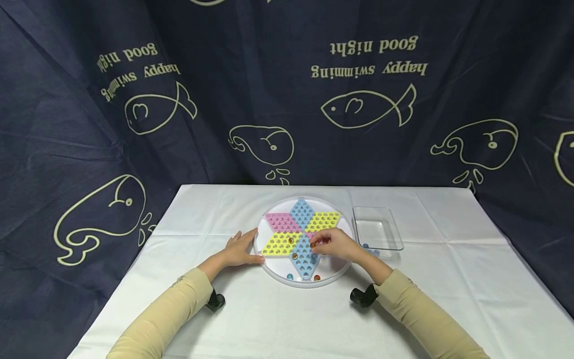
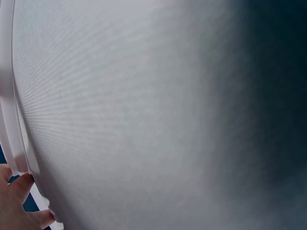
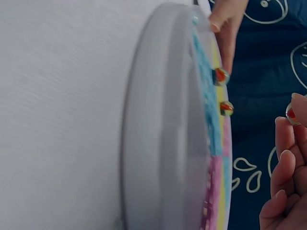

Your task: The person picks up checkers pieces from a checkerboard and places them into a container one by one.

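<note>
A round white Chinese checkers board [image 1: 287,283] with a star of blue, yellow and pink fields lies on the cloth. My left hand [image 1: 238,249] rests at its left rim, fingers spread and thumb against the edge. Over the board's right half, my right hand [image 1: 334,243] pinches a glass marble [image 3: 290,114] with a red-orange swirl between thumb and forefinger. Two similar marbles sit in holes: one marble [image 1: 291,240] on yellow, another marble [image 1: 294,256] by the blue field. In the near rim groove lie a blue marble [image 1: 290,276] and an orange one [image 1: 317,277].
A clear plastic box [image 1: 377,228] stands right of the board, with several blue marbles [image 1: 365,246] at its near left corner. White cloth [image 1: 296,324] covers the table. A dark printed curtain [image 1: 269,75] hangs behind it. Black cameras [image 1: 216,300] sit at both wrists.
</note>
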Available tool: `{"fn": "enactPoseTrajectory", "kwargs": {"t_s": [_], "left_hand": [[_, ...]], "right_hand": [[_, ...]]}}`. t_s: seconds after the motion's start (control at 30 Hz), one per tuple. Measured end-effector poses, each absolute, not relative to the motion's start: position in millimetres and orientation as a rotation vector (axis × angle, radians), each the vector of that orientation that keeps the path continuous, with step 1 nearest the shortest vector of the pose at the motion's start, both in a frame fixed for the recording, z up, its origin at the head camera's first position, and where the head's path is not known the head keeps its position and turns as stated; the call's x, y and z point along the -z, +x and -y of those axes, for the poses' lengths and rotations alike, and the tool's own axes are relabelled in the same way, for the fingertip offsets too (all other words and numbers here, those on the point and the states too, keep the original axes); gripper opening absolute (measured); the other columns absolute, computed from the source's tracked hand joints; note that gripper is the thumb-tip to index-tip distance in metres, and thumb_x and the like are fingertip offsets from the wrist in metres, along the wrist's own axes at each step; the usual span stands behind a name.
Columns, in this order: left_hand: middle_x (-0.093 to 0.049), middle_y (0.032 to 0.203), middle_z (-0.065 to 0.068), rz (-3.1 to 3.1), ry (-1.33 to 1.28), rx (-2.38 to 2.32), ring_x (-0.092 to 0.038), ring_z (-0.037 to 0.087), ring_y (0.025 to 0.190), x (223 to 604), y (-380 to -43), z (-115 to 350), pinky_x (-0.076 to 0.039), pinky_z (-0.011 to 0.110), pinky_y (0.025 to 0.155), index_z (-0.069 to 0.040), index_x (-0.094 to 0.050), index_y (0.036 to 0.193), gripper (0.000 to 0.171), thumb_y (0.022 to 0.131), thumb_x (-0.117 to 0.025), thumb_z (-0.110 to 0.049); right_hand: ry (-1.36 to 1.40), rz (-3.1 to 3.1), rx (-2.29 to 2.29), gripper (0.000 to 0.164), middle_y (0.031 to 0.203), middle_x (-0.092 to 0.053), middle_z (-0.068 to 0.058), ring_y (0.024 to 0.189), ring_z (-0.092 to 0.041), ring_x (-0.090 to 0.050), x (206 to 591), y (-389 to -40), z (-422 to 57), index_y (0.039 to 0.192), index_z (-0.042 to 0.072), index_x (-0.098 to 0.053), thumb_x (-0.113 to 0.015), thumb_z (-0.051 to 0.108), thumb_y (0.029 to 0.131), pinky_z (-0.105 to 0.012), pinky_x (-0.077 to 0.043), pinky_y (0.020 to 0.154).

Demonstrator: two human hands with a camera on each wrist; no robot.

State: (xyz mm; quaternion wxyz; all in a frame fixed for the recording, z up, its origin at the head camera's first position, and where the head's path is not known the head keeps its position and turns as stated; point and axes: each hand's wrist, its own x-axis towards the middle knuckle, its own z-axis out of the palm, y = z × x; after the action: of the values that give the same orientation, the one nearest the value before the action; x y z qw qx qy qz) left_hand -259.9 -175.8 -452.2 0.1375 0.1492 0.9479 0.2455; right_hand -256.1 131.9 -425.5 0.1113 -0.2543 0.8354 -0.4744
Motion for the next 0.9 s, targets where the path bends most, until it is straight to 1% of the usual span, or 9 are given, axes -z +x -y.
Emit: {"fn": "enactPoseTrajectory", "kwargs": {"t_s": [0.13,0.27,0.43,0.7,0.9], "left_hand": [[-0.022,0.149,0.017,-2.74,0.43,-0.712,-0.007,0.05,0.134,452,-260,176,-0.003,0.061,0.108,-0.002,-0.019,0.145,0.099,0.074,-0.07,-0.048],[-0.022,0.15,0.017,-2.733,0.427,-0.708,-0.006,0.049,0.135,453,-260,176,-0.003,0.061,0.109,-0.003,-0.018,0.146,0.1,0.074,-0.069,-0.049],[-0.021,0.15,0.017,-2.734,0.424,-0.707,-0.006,0.049,0.135,455,-261,177,-0.002,0.061,0.109,-0.003,-0.018,0.146,0.1,0.074,-0.069,-0.05],[-0.021,0.15,0.017,-2.731,0.417,-0.712,-0.006,0.049,0.135,454,-260,176,-0.002,0.061,0.109,-0.003,-0.017,0.146,0.1,0.074,-0.069,-0.049],[-0.021,0.15,0.017,-2.729,0.42,-0.7,-0.005,0.049,0.135,453,-260,176,-0.002,0.06,0.109,-0.004,-0.017,0.146,0.099,0.075,-0.069,-0.049]], "right_hand": [[-0.72,-2.482,1.42,0.019,0.08,-0.063,-0.003,0.066,-0.01,-0.045,418,-259,-137,0.093,-0.003,-0.067,-0.07,0.008,0.078,-0.017,-0.039,0.055],[-0.668,-2.526,1.418,0.021,0.08,-0.063,-0.001,0.069,-0.012,-0.046,415,-263,-145,0.094,-0.001,-0.068,-0.07,0.012,0.078,-0.02,-0.04,0.058],[-0.636,-2.537,1.436,0.022,0.079,-0.059,0.0,0.07,-0.013,-0.045,411,-267,-154,0.097,-0.003,-0.067,-0.069,0.012,0.079,-0.02,-0.041,0.059],[-0.552,-2.533,1.506,0.029,0.09,-0.066,-0.004,0.073,-0.012,-0.048,406,-270,-169,0.102,-0.005,-0.064,-0.068,0.014,0.081,-0.021,-0.043,0.061],[-0.461,-2.516,1.573,0.03,0.09,-0.065,0.001,0.073,-0.011,-0.049,403,-271,-182,0.105,-0.004,-0.063,-0.067,0.016,0.082,-0.026,-0.047,0.064]]}}
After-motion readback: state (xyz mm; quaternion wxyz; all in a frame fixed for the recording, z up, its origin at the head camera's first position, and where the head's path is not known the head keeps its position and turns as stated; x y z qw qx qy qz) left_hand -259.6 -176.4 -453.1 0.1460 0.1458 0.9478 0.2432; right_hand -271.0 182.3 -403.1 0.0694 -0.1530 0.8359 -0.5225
